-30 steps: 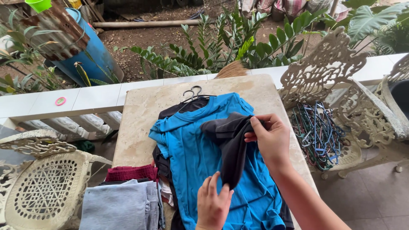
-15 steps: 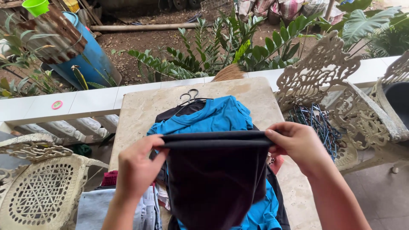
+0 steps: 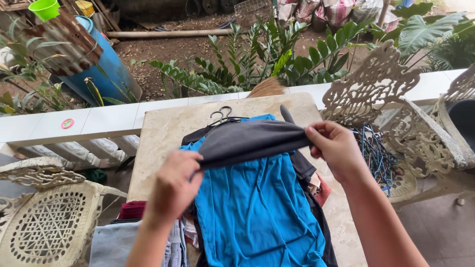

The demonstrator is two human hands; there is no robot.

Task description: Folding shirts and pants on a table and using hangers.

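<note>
The left hand (image 3: 174, 184) and the right hand (image 3: 332, 148) are each pinching one end of a dark grey garment (image 3: 247, 142). It is stretching between them, long axis running hand to hand, folded flat, directly above the blue shirt (image 3: 255, 207) lying on the surface (image 3: 163, 133).

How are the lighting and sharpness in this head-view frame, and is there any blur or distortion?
Head view: soft, even daylight with no glare and only faint shadows; the blue shirt and stone table look sharp. The left hand and right hand, gripping the dark grey garment, are slightly motion-softened. Wide-angle bending shows at the edges, on the white ornate chair.
</note>
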